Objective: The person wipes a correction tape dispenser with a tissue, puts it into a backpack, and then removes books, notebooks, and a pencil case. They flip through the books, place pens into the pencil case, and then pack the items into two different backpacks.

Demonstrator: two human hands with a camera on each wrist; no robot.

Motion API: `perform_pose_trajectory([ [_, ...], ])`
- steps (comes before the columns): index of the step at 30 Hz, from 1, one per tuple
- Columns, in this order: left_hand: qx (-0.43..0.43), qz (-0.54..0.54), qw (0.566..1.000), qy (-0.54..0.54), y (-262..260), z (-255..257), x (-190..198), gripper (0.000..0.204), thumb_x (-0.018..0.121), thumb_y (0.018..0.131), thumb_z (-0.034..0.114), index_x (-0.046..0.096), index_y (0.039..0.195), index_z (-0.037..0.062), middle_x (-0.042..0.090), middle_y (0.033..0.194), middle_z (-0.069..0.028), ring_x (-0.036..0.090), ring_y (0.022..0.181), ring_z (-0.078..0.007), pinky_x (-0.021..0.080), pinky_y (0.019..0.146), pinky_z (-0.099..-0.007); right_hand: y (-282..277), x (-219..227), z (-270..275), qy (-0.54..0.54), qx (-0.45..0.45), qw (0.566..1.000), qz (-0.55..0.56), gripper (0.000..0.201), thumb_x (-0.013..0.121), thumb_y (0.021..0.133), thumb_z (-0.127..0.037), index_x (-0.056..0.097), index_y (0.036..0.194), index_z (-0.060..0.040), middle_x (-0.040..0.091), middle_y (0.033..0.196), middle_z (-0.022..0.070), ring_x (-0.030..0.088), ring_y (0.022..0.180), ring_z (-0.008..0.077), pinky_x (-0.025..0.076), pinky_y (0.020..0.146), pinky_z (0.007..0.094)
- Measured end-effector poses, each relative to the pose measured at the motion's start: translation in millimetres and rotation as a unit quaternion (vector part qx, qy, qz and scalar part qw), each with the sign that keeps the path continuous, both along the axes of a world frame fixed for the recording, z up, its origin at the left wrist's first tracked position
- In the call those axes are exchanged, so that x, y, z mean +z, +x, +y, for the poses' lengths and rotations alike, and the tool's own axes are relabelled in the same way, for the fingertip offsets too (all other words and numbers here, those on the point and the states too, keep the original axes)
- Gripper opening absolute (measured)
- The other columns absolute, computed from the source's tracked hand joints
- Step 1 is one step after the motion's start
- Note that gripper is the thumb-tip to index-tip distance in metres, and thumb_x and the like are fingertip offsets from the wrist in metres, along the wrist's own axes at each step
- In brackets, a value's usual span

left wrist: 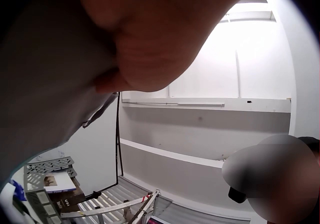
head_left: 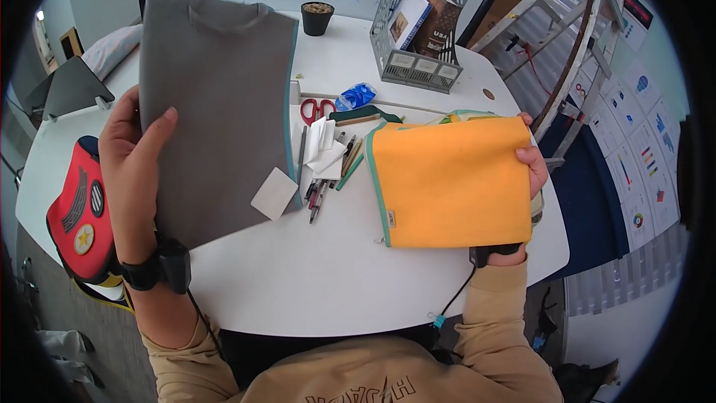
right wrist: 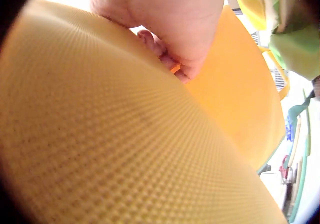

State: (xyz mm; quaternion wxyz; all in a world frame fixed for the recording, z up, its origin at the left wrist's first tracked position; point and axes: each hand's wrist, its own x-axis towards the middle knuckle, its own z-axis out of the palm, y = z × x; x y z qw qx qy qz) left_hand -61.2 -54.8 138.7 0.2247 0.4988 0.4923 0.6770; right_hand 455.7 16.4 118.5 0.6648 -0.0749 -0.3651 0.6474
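Note:
My left hand (head_left: 134, 172) grips the left edge of a large grey fabric piece (head_left: 224, 104) with teal edging, thumb on its face, holding it raised above the table. A white square tag or card (head_left: 274, 194) shows at its lower right corner. On the right, my right hand (head_left: 533, 164) grips the right edge of an orange fabric pouch (head_left: 447, 179) with green edging. In the right wrist view the fingers pinch the orange fabric (right wrist: 235, 94). The left wrist view shows the left hand (left wrist: 150, 39) against the grey fabric (left wrist: 45, 84).
Between the two pieces lie red scissors (head_left: 317, 110), several pens (head_left: 317, 198), crumpled white paper (head_left: 324, 149) and a blue packet (head_left: 355, 96). Behind stand a small pot (head_left: 317, 19) and a grey file holder (head_left: 418, 71). A red case (head_left: 83, 216) sits at the left.

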Motion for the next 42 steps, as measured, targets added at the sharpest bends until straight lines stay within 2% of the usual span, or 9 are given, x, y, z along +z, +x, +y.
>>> perform_pose_trajectory([
  [7, 0.079, 0.002, 0.986, 0.146, 8.8, 8.4, -7.0, 0.03, 0.076, 0.112, 0.005, 0.073, 0.141, -0.0005, 0.079, 0.127, -0.0022, 0.07, 0.114, -0.0069, 0.051, 0.104, -0.022, 5.1, 3.7, -5.7, -0.006, 0.067, 0.997, 0.032, 0.061, 0.048, 0.085, 0.0, 0.057, 0.143, -0.0181, 0.072, 0.139, 0.013, 0.067, 0.141, 0.0435, 0.049, 0.127, 0.0683],
  [13, 0.066, 0.022, 0.982, 0.175, -3.0, 9.5, -12.2, 0.028, 0.07, 0.119, 0.013, 0.071, 0.146, 0.0068, 0.076, 0.13, 0.0007, 0.067, 0.12, -0.0057, 0.051, 0.107, -0.025, 13.0, 4.9, -13.3, -0.063, 0.06, 0.994, 0.061, 0.064, 0.05, 0.083, -0.003, 0.058, 0.144, -0.0192, 0.066, 0.157, 0.0133, 0.055, 0.157, 0.0463, 0.038, 0.134, 0.071],
  [16, 0.094, -0.03, 0.984, 0.15, -2.4, 12.1, -12.6, 0.034, 0.069, 0.12, 0.02, 0.068, 0.152, 0.0096, 0.075, 0.133, 0.0003, 0.067, 0.123, -0.0071, 0.052, 0.109, -0.0281, 23.3, -1.5, -9.1, -0.039, 0.08, 0.996, 0.032, 0.062, 0.051, 0.085, -0.007, 0.065, 0.146, -0.0125, 0.068, 0.159, 0.0178, 0.057, 0.156, 0.0472, 0.039, 0.135, 0.0682],
  [19, 0.021, -0.151, 0.981, 0.121, -0.4, 12.3, -9.9, 0.041, 0.069, 0.12, 0.027, 0.063, 0.158, 0.0115, 0.074, 0.137, -0.0004, 0.067, 0.125, -0.0085, 0.053, 0.109, -0.0293, 45.5, -11.0, -2.5, -0.011, 0.103, 0.995, -0.003, 0.062, 0.053, 0.088, -0.014, 0.07, 0.147, -0.0047, 0.071, 0.157, 0.0217, 0.064, 0.15, 0.0473, 0.044, 0.132, 0.0651],
  [23, 0.04, -0.139, 0.989, 0.042, 19.0, 18.6, -10.7, 0.044, 0.065, 0.122, 0.03, 0.058, 0.161, 0.011, 0.073, 0.144, -0.0021, 0.068, 0.126, -0.0103, 0.054, 0.108, -0.029, 52.3, -18.3, -5.9, -0.014, 0.059, 0.998, 0.004, 0.059, 0.056, 0.094, -0.024, 0.072, 0.146, -0.0024, 0.075, 0.153, 0.0209, 0.071, 0.14, 0.0429, 0.055, 0.122, 0.0596],
  [30, -0.098, -0.183, 0.978, 0.007, 64.7, 39.8, -47.5, 0.042, 0.058, 0.124, 0.015, 0.051, 0.165, 0.007, 0.069, 0.152, -0.0074, 0.067, 0.133, -0.0131, 0.055, 0.114, -0.0315, 28.7, -5.3, -20.9, -0.065, 0.026, 0.997, 0.04, 0.061, 0.056, 0.09, -0.021, 0.072, 0.147, -0.0036, 0.076, 0.152, 0.021, 0.072, 0.137, 0.045, 0.058, 0.118, 0.0583],
  [36, -0.242, -0.2, 0.948, -0.046, 108.4, 38.0, -76.3, 0.045, 0.053, 0.125, 0.014, 0.042, 0.168, 0.0071, 0.063, 0.156, -0.01, 0.065, 0.137, -0.0136, 0.055, 0.117, -0.033, 42.8, -10.8, -12.7, -0.046, 0.09, 0.995, -0.002, 0.058, 0.056, 0.092, -0.02, 0.073, 0.145, -0.0049, 0.075, 0.153, 0.0193, 0.071, 0.139, 0.042, 0.055, 0.123, 0.0589],
  [39, -0.319, -0.234, 0.912, -0.107, 128.2, 30.4, -88.8, 0.049, 0.053, 0.126, 0.019, 0.038, 0.17, 0.0087, 0.063, 0.157, -0.0096, 0.065, 0.137, -0.0134, 0.056, 0.116, -0.0329, 47.6, -31.7, 2.8, 0.04, 0.172, 0.984, -0.011, 0.058, 0.052, 0.094, -0.014, 0.07, 0.148, -0.0051, 0.074, 0.153, 0.0176, 0.069, 0.142, 0.0406, 0.051, 0.127, 0.0599],
  [42, -0.341, -0.278, 0.883, -0.166, 147.7, 18.7, -89.3, 0.053, 0.053, 0.126, 0.02, 0.036, 0.175, 0.0101, 0.061, 0.163, -0.0072, 0.064, 0.141, -0.014, 0.055, 0.118, -0.0334, -0.7, -30.1, 0.0, -0.076, 0.156, 0.983, 0.066, 0.059, 0.05, 0.093, -0.008, 0.064, 0.151, -0.0048, 0.072, 0.152, 0.0161, 0.069, 0.143, 0.0393, 0.051, 0.127, 0.0592],
])
